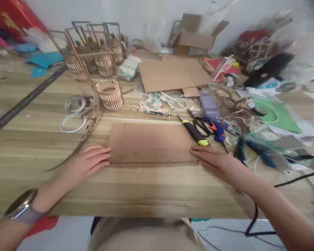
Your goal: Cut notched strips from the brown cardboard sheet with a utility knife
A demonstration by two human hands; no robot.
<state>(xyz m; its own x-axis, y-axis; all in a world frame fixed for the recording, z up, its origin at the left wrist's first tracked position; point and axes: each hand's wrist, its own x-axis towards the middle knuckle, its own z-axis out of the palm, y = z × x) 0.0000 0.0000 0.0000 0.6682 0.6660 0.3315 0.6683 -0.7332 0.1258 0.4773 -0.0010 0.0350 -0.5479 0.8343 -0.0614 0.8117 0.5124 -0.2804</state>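
A flat brown cardboard sheet lies on the wooden table in front of me. My left hand rests flat at its near left corner, fingers stretched out and touching the edge. At the sheet's near right corner lies my right hand, also flat with fingers extended, fingertips on the cardboard. Neither hand holds anything. A watch is on my left wrist.
A yellow-black utility knife, black scissors and a blue glue gun lie just right of the sheet. A small woven basket, white rings, more baskets, cardboard pieces and clutter fill the back and right.
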